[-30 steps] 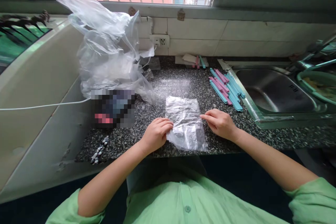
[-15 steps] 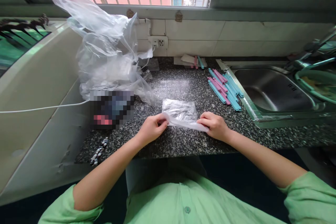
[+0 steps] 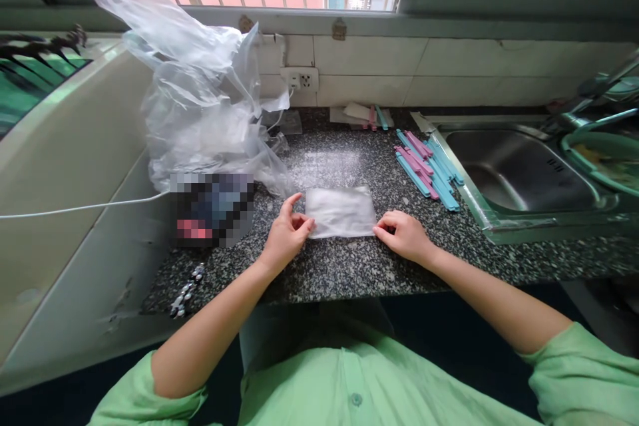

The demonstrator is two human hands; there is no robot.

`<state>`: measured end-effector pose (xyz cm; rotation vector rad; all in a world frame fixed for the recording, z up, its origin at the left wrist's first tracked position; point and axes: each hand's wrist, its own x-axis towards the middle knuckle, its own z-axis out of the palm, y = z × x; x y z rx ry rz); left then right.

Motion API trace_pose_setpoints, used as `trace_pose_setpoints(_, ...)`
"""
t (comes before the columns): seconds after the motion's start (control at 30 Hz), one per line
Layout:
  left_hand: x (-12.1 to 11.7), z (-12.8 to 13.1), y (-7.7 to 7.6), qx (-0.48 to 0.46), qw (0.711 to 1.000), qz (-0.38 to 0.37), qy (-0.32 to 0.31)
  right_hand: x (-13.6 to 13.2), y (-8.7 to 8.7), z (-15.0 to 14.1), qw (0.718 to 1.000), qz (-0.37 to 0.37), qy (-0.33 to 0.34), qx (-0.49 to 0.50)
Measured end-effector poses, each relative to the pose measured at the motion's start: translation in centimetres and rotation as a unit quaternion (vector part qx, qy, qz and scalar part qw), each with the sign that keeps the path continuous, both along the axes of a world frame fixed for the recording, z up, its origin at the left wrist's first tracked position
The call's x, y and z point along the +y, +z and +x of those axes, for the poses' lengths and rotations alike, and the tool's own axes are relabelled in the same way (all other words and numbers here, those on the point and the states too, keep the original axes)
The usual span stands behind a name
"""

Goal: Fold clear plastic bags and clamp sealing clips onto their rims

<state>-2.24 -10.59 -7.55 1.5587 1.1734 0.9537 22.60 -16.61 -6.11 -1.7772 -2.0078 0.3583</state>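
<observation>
Item: one folded plastic sheet (image 3: 341, 214), flat on our desk (image 3: 344, 273), long axis running left to right between our hands. Left hand (image 3: 287, 234): index raised, other fingers and thumb pinching its near-left corner. Right hand (image 3: 407, 236): fingers pinching its near-right corner. Neither nearer.

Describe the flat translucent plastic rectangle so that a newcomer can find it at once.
On the speckled dark stone counter, left of the grey metal sink, look between the bare left hand and bare right hand. The translucent plastic rectangle lies there, both hands at its near corners. Unlike the tall, crumpled translucent plastic bag further left, it is flat and squared.
</observation>
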Motion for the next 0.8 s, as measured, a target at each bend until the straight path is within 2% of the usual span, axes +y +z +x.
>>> trace_pose_setpoints(0.23,0.5,-0.1,-0.7,0.035,0.998,0.046,-0.005,-0.7,0.2,-0.5,0.997,0.016,-0.012,-0.069)
trace_pose_setpoints(0.33,0.2,-0.4,-0.5,0.076,0.981,0.175,0.025,-1.2,0.4,-0.4,0.996,0.036,-0.029,-0.082)
trace_pose_setpoints(0.4,-0.2,-0.5,-0.2,0.139,0.94,0.309,0.028,-1.5,0.4,-0.2,0.992,0.089,-0.013,-0.084)
trace_pose_setpoints(0.43,-0.4,-0.5,0.0,0.172,0.912,0.372,0.006,-1.6,0.4,-0.2,0.989,0.123,0.013,-0.087)
trace_pose_setpoints(0.53,-0.9,-0.1,0.1,0.247,0.832,0.484,-0.113,-1.6,0.2,0.0,0.967,0.195,0.118,-0.114)
trace_pose_setpoints(0.57,-1.0,0.1,0.1,0.264,0.815,0.494,-0.145,-1.6,0.1,0.0,0.961,0.201,0.142,-0.127)
trace_pose_setpoints(0.63,-1.0,0.4,-0.1,0.293,0.806,0.484,-0.176,-1.6,-0.1,0.1,0.953,0.205,0.164,-0.152)
trace_pose_setpoints(0.7,-0.9,0.5,-0.3,0.307,0.814,0.458,-0.182,-1.7,-0.3,0.3,0.949,0.208,0.17,-0.166)
trace_pose_setpoints(0.8,-0.7,0.4,-0.4,0.304,0.834,0.436,-0.151,-1.7,-0.3,0.6,0.944,0.223,0.162,-0.18)
